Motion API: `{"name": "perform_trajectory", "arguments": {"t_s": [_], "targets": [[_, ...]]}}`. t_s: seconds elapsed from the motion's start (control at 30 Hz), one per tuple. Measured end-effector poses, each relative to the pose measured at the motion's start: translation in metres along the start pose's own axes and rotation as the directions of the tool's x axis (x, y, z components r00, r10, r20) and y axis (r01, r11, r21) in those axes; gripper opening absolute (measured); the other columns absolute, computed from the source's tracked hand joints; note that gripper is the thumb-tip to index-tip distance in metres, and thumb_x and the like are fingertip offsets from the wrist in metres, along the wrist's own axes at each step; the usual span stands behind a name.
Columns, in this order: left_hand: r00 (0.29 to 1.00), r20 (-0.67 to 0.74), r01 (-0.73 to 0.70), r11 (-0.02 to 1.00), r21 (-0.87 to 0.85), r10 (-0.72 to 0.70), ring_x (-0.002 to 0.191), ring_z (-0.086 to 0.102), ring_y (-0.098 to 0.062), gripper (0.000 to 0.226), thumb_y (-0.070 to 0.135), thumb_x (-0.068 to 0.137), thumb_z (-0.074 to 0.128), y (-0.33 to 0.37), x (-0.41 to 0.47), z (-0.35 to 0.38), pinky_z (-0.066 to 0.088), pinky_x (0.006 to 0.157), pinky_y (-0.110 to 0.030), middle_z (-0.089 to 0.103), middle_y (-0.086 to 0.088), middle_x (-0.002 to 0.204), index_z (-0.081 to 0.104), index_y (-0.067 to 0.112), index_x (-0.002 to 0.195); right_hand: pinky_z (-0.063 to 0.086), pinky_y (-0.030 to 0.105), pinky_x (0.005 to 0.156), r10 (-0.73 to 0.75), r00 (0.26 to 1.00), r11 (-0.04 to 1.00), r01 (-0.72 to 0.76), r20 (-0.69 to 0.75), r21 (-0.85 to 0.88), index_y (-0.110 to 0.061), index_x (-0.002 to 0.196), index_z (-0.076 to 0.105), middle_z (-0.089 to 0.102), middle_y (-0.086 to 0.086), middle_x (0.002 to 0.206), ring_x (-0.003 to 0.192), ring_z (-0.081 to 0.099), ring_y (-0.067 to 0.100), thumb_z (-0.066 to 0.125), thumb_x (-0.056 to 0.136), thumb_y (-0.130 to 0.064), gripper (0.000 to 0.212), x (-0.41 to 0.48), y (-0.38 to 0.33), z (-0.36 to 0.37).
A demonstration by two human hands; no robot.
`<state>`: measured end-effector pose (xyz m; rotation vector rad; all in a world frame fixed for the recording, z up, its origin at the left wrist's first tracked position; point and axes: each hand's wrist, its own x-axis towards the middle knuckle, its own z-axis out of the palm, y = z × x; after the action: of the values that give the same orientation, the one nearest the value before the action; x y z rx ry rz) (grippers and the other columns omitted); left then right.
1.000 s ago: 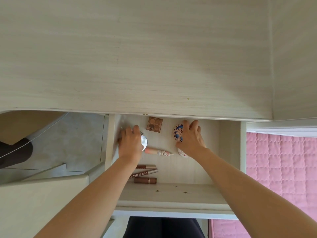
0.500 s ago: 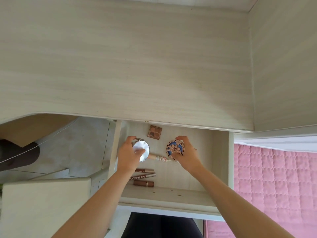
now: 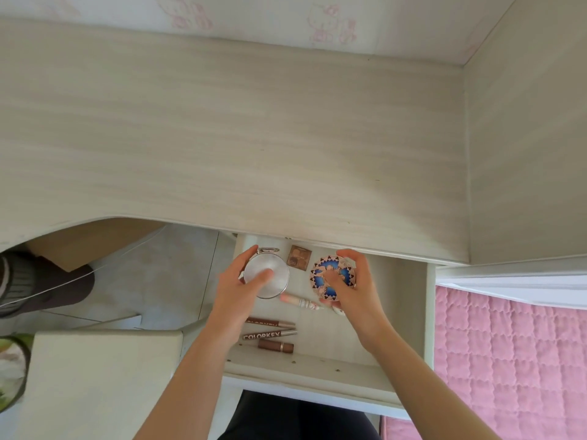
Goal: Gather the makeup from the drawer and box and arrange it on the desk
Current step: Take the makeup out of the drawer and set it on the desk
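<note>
Left grip (image 3: 236, 292) is wrapped round a round silver compact (image 3: 277, 267), thumb laid across its brushed metal lid and fingers curled behind its left edge; a small metal loop stands at its far rim. Right grip (image 3: 357, 292) holds a second round compact (image 3: 320, 272), its lid patterned with blue petals and dark dots on a pinkish ground, with the thumb across the lid and the fingers hooked over the far and right edges.

Both compacts sit in the hands over the far half of the open drawer (image 3: 392, 300), side by side but apart, just under the worktop's front edge. Whether they touch the drawer floor cannot be told.

Between them, farther back, a small square brown palette (image 3: 298, 261) lies flat. Just near of the silver compact lies a slim pink tube (image 3: 298, 300), its tip reaching toward the right grip. Nearer, by the left forearm, three brown sticks lie in a row: a thin tube (image 3: 271, 322), a COLORKEY tube (image 3: 270, 335) and a stubby lipstick (image 3: 275, 346).

The worktop (image 3: 254, 138) is pale wood-grain laminate with a curved front edge. A pink quilted bed cover (image 3: 508, 360) shows at the right.
</note>
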<state>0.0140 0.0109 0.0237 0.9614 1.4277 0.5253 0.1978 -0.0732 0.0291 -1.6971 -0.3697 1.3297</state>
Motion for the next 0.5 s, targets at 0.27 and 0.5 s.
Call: {"name": "perform_trajectory", "arguments": {"t_s": [0.27, 0.5], "targets": [[0.994, 0.042, -0.101, 0.995, -0.026, 0.102, 0.104, 0.060, -0.004, 0.048, 0.009, 0.083, 0.070, 0.055, 0.035, -0.020, 0.050, 0.088, -0.029, 0.062, 0.013, 0.117, 0.058, 0.040, 0.118, 0.058, 0.028, 0.058, -0.110, 0.993, 0.994, 0.110, 0.034, -0.013, -0.032, 0.117, 0.051, 0.064, 0.001, 0.108, 0.082, 0.071, 0.011, 0.058, 0.093, -0.012, 0.032, 0.028, -0.054, 0.041], [0.977, 0.097, -0.203, 0.972, 0.120, 0.192, 0.101, 0.059, -0.005, 0.047, 0.011, 0.082, 0.071, 0.108, 0.106, -0.042, 0.045, 0.077, -0.015, 0.060, 0.020, 0.112, 0.057, 0.037, 0.119, 0.060, 0.037, 0.062, -0.158, 0.987, 0.981, 0.154, -0.027, -0.119, -0.028, 0.121, 0.049, 0.065, 0.001, 0.105, 0.089, 0.069, 0.016, 0.059, 0.091, -0.011, 0.036, 0.082, -0.102, 0.084]]}}
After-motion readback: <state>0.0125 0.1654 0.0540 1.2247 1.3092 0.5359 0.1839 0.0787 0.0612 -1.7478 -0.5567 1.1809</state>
